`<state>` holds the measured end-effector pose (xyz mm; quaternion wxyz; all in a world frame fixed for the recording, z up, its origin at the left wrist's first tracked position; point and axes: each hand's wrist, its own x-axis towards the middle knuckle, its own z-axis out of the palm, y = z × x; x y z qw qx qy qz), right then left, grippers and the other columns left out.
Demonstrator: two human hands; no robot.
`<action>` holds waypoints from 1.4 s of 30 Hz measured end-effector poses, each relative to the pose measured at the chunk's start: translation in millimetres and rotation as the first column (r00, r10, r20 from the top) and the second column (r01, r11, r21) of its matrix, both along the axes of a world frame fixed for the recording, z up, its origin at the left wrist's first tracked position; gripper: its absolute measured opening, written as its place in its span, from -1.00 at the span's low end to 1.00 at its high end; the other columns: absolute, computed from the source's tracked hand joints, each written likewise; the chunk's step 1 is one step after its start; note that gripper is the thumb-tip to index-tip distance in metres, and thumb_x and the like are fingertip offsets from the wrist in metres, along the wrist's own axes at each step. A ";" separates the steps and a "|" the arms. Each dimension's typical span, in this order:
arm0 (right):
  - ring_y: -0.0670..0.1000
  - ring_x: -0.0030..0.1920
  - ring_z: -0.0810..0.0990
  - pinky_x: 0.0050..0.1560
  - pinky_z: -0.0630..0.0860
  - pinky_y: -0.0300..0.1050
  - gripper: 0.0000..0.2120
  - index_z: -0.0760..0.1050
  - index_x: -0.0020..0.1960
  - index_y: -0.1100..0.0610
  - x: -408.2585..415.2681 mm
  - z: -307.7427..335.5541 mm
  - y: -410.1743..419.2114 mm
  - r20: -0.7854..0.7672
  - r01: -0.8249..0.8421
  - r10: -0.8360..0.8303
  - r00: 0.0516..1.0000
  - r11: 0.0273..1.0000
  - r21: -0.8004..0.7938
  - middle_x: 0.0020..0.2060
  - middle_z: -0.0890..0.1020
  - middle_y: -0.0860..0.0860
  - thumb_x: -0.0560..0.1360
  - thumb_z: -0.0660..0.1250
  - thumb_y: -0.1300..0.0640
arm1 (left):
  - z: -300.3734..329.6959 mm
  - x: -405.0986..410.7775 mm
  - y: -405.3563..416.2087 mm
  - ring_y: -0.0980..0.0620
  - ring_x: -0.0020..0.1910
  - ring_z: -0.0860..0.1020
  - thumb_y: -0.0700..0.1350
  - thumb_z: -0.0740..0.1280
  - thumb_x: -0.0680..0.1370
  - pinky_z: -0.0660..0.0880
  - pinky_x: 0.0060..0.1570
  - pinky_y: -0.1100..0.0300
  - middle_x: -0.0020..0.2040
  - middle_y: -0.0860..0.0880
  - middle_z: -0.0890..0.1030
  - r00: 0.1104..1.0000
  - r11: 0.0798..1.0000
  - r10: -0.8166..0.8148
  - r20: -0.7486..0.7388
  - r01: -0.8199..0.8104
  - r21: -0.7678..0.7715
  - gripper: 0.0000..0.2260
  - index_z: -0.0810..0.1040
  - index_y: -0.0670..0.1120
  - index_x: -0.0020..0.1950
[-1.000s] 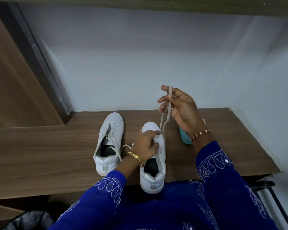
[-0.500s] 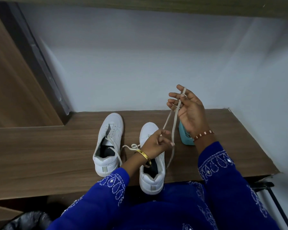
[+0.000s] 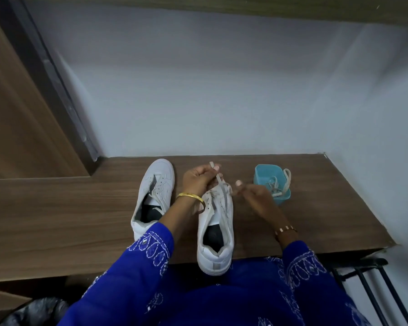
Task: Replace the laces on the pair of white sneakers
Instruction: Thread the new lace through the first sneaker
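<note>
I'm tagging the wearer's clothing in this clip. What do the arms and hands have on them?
Both arms wear deep blue sleeves with white embroidered loops and small shiny studs near the cuffs. The left hand has a plain gold bangle at the wrist. The right hand has a bracelet of pale and copper-toned segments. No gloves; the nails look light-coloured.

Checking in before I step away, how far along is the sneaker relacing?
Nothing looks finished. In hand: the left hand pinches the lace of the right sneaker; the right hand is beside it. Left: the left sneaker, loosely laced; more laces sit in the blue tub.
</note>
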<state>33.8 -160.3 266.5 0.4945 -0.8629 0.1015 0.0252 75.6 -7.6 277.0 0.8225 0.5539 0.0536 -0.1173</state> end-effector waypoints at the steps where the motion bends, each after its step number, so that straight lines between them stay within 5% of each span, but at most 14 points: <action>1: -0.16 -0.61 0.30 -0.53 0.28 -0.35 -0.66 0.58 -0.18 0.16 -3.5 4.8 7.2 -0.043 -0.119 0.124 0.991 0.988 0.094 -0.64 0.36 -0.08 0.58 0.15 -0.01 | 0.6 1.0 0.5 0.11 -0.44 0.53 -0.24 0.34 0.50 0.52 -0.37 0.33 -0.43 -0.02 0.62 1.000 1.000 0.006 -0.003 -0.006 0.003 -0.94 0.58 -0.18 -0.17; 3: -0.15 -0.64 0.28 -0.55 0.30 -0.31 -0.74 0.58 -0.14 0.15 -6.0 7.2 17.0 -0.066 -0.247 0.266 0.962 0.946 0.211 -0.63 0.35 -0.07 0.58 0.19 0.07 | 0.8 1.7 0.0 0.12 -0.42 0.56 -0.24 0.35 0.50 0.54 -0.35 0.32 -0.41 -0.03 0.62 1.000 1.000 0.003 -0.002 -0.003 0.003 -0.94 0.58 -0.20 -0.16; 8: -0.18 -0.62 0.36 -0.56 0.37 -0.31 -0.93 0.55 -0.16 0.21 1.4 -2.2 20.9 0.001 -0.267 0.268 0.963 0.961 0.076 -0.58 0.47 -0.09 0.48 0.35 0.21 | 1.9 -0.1 0.8 0.15 -0.38 0.61 -0.24 0.35 0.50 0.53 -0.34 0.34 -0.42 -0.03 0.62 1.000 1.000 0.004 0.004 -0.004 -0.010 -0.95 0.58 -0.19 -0.15; 11: -0.18 -0.57 0.44 -0.47 0.44 -0.29 -0.82 0.50 -0.29 0.06 -0.9 -4.1 21.3 -0.003 -0.312 0.312 0.950 0.949 0.054 -0.61 0.51 -0.10 0.45 0.39 0.23 | 0.9 -1.9 -0.3 0.15 -0.40 0.60 -0.26 0.33 0.50 0.52 -0.38 0.35 -0.44 -0.02 0.62 1.000 0.999 0.014 -0.019 -0.015 -0.045 -0.95 0.58 -0.20 -0.15; 13: -0.16 -0.60 0.43 -0.53 0.43 -0.31 -0.79 0.46 -0.33 0.13 -3.9 -4.2 23.4 -0.008 -0.300 0.301 0.954 0.953 0.052 -0.57 0.53 -0.07 0.46 0.38 0.25 | -2.3 -1.8 -1.5 0.16 -0.38 0.60 -0.25 0.34 0.50 0.53 -0.34 0.35 -0.42 -0.01 0.61 1.000 0.999 0.014 -0.009 -0.014 -0.032 -0.96 0.58 -0.20 -0.14; 18: -0.10 -0.65 0.43 -0.58 0.42 -0.26 -0.85 0.43 -0.11 0.35 -0.7 -7.1 21.7 -0.012 -0.093 0.096 0.995 0.985 0.146 -0.46 0.54 0.13 0.52 0.29 0.24 | -18.1 -4.5 0.0 0.24 -0.50 0.51 -0.23 0.31 0.53 0.48 -0.37 0.40 -0.52 0.05 0.57 0.996 0.967 0.062 0.063 -0.075 0.244 -0.83 0.56 -0.17 -0.27; 22: -0.15 -0.63 0.47 -0.58 0.44 -0.30 -0.77 0.34 -0.20 0.23 3.3 -10.0 16.3 0.023 0.084 -0.089 0.996 0.983 0.162 -0.43 0.53 0.17 0.42 0.41 0.26 | -45.6 -15.6 6.0 0.04 -0.27 0.54 -0.13 0.32 0.53 0.33 -0.29 0.33 -0.30 -0.09 0.59 0.991 0.687 -0.079 0.108 -0.024 0.727 -0.86 0.60 -0.19 -0.12; 27: -0.13 -0.64 0.46 -0.61 0.42 -0.32 -0.78 0.30 -0.25 0.20 2.0 -12.7 19.0 -0.013 0.179 -0.180 0.984 0.962 0.207 -0.43 0.52 0.18 0.43 0.30 0.40 | -61.6 -25.3 4.0 -0.12 0.06 0.55 -0.05 0.39 0.46 0.43 0.03 0.17 0.04 -0.16 0.61 0.975 0.432 -0.198 0.096 -0.001 0.902 -0.69 0.56 -0.20 0.11; 30: -0.05 -0.63 0.47 -0.60 0.43 -0.29 -0.90 0.37 -0.13 0.25 1.6 -14.2 20.0 -0.098 0.216 -0.196 0.976 0.933 0.287 -0.41 0.56 0.19 0.47 0.18 0.42 | -59.7 -29.0 6.2 -0.12 0.03 0.57 -0.01 0.33 0.48 0.47 0.01 0.13 0.00 -0.16 0.63 0.960 0.321 -0.256 0.116 -0.028 0.947 -0.71 0.56 -0.17 0.09; 34: 0.03 -0.50 0.48 -0.50 0.54 -0.23 -0.78 0.46 -0.02 0.27 3.3 -17.2 18.1 -0.176 0.193 -0.146 0.973 0.937 0.291 -0.34 0.57 0.17 0.52 0.07 0.43 | -52.4 -31.6 12.2 -0.14 -0.03 0.58 -0.02 0.25 0.54 0.41 -0.14 0.18 -0.17 -0.16 0.63 0.967 0.373 -0.229 0.110 -0.017 0.928 -0.79 0.59 -0.13 -0.05; 37: 0.02 -0.47 0.45 -0.43 0.56 -0.20 -0.76 0.49 -0.03 0.28 4.0 -20.1 20.2 -0.193 0.180 -0.122 0.974 0.929 0.323 -0.36 0.55 0.15 0.52 0.06 0.44 | -52.3 -27.6 17.2 -0.16 0.01 0.56 -0.10 0.24 0.55 0.40 -0.10 0.16 -0.06 -0.24 0.64 0.977 0.426 -0.191 0.099 -0.009 0.905 -0.76 0.61 -0.21 0.06; 42: -0.07 -0.54 0.46 -0.48 0.54 -0.26 -0.86 0.55 -0.05 0.37 5.6 -27.1 27.3 -0.154 0.153 -0.112 0.982 0.945 0.290 -0.39 0.58 0.12 0.46 0.23 0.44 | -66.5 -19.7 30.6 -0.06 -0.11 0.58 -0.27 0.22 0.53 0.45 -0.03 0.18 -0.08 -0.17 0.67 0.993 0.629 -0.115 0.020 0.057 0.776 -0.77 0.62 -0.21 0.08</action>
